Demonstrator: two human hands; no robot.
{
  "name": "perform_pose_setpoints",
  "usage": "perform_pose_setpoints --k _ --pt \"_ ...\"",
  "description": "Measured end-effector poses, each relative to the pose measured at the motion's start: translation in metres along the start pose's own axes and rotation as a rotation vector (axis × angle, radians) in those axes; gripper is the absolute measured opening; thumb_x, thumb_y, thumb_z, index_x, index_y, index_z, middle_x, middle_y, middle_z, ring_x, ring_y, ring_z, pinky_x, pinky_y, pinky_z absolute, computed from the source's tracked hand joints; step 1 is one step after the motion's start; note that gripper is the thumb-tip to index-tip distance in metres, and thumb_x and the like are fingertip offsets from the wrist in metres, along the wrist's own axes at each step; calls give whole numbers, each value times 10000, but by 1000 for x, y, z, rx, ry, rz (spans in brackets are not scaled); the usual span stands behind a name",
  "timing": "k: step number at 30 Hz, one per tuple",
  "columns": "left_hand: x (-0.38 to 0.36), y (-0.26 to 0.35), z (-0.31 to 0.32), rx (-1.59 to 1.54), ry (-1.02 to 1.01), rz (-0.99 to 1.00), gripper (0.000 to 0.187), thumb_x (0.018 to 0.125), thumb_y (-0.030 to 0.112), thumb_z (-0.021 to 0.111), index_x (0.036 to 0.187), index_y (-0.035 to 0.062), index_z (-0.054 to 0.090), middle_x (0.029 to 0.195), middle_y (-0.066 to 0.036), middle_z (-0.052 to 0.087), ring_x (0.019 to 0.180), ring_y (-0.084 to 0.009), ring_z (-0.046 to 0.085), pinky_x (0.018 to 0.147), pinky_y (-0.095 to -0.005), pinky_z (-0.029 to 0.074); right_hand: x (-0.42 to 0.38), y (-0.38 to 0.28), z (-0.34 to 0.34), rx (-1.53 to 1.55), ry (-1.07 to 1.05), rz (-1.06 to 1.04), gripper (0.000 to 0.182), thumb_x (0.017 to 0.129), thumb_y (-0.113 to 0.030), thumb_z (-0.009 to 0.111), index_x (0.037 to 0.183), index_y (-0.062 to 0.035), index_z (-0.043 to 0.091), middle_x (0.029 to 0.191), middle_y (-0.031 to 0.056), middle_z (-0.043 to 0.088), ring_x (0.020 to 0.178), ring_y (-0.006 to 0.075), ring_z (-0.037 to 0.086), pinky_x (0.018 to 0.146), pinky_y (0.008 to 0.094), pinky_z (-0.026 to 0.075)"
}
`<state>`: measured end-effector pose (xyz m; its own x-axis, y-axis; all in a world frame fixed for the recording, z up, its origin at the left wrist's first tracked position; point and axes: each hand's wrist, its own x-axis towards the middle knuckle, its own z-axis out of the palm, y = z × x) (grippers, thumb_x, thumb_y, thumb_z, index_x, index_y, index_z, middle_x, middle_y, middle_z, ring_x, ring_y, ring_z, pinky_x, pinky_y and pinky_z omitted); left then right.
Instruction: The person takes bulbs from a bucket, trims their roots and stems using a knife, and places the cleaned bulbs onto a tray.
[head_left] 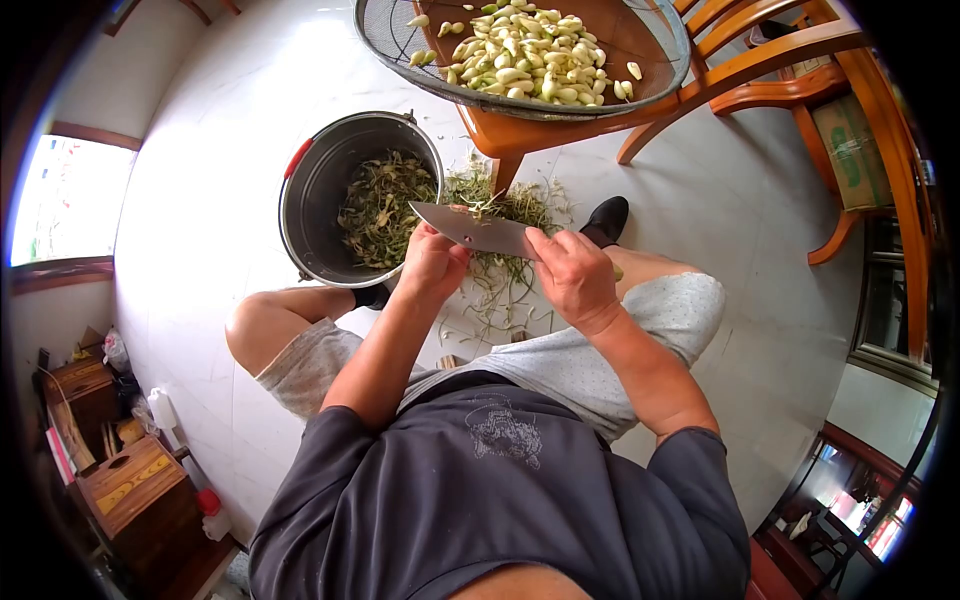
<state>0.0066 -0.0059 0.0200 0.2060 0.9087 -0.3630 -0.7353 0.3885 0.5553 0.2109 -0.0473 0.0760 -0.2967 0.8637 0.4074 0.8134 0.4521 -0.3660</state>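
A broad-bladed kitchen knife (485, 234) is in my right hand (578, 275), its fingers wrapped round the handle and its tip pointing left. My left hand (432, 260) is closed just below the tip end of the blade; whatever its fingers pinch is mostly hidden. Just left of that hand stands a metal bucket (298, 225) with a red grip, partly filled with green and brownish plant trimmings (385, 210). More stringy trimmings (505, 290) lie scattered on the floor under the knife. Beyond, a round mesh sieve (400, 70) holds a heap of pale, greenish-white bulbs (530, 55).
The sieve rests on a wooden chair (500, 135) in front of me. Another wooden chair (850, 90) and a cardboard box (855, 150) stand at the right. A wooden cabinet (140, 485) with bottles beside it is at the lower left. My knees flank the trimmings.
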Motion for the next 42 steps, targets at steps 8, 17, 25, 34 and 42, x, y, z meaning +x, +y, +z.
perform_pose_setpoints --k 8,17,25,34,42 --pt "0 9 8 65 -135 58 275 819 -62 600 1071 33 545 959 -83 609 838 -173 593 743 -285 480 -20 36 18 -38 -223 403 207 795 -143 569 968 -94 671 782 144 619 728 336 612 641 435 497" --pt "-7 31 34 109 -187 59 318 797 -39 647 1089 45 552 954 -90 611 821 -184 596 688 -278 477 -6 33 6 255 -282 608 233 801 -185 581 939 -10 651 766 211 626 755 383 609 691 425 488" --pt "54 101 145 692 -285 290 500 833 105 670 1230 -113 459 1070 -208 581 835 -231 636 703 -300 551 -3 32 4 280 -315 579 220 810 -194 581 926 -19 645 771 207 630 758 384 612 677 432 484" --pt "120 166 -20 1097 137 120 234 845 203 633 690 31 598 546 -45 553 469 -117 525 426 -246 417 -4 35 -1 324 -353 652 215 814 -189 596 923 -7 636 686 214 603 690 379 608 613 421 468" --pt "144 62 -190 1438 446 -97 239 778 57 642 1006 -11 636 810 -139 659 764 -279 650 639 -390 519 8 25 11 334 -455 637 213 809 -177 607 923 1 636 765 212 619 724 370 613 627 420 470"
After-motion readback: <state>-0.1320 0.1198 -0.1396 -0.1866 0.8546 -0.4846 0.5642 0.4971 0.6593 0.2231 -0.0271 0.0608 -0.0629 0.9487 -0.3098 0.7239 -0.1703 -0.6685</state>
